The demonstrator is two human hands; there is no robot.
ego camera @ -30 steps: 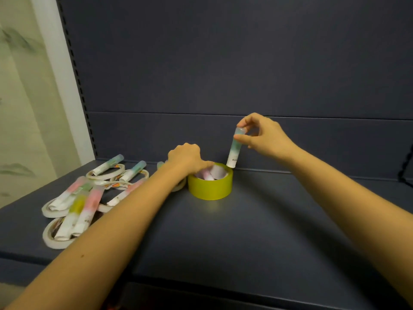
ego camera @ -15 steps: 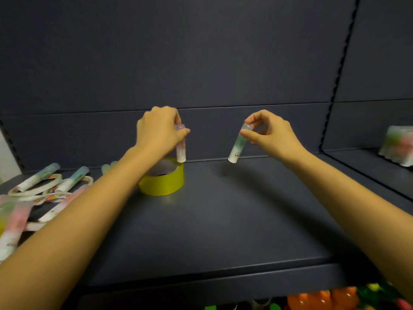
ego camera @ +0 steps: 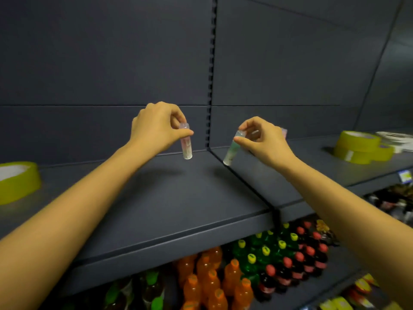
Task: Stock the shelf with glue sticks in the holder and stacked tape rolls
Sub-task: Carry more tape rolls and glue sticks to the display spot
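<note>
My left hand (ego camera: pixel 156 128) pinches a pink-tinted glue stick (ego camera: pixel 186 145) by its cap, hanging upright above the dark shelf (ego camera: pixel 169 198). My right hand (ego camera: pixel 262 140) pinches a green-tinted glue stick (ego camera: pixel 231 153) by its cap, tilted, over the seam between two shelf boards. A yellow tape roll (ego camera: pixel 19 182) stands at the far left edge of the shelf. On the right-hand shelf board sit stacked yellow tape rolls (ego camera: pixel 362 147), apart from both hands.
An upright slotted post (ego camera: pixel 211 86) divides the grey back panels. White flat items (ego camera: pixel 396 138) lie behind the stacked rolls at the far right. Below the shelf are rows of orange, green and dark drink bottles (ego camera: pixel 257 265).
The view has swung right: the yellow roll slid to the far left and the loose glue sticks left the view. Both hands carried their glue sticks rightward, away from that roll.
</note>
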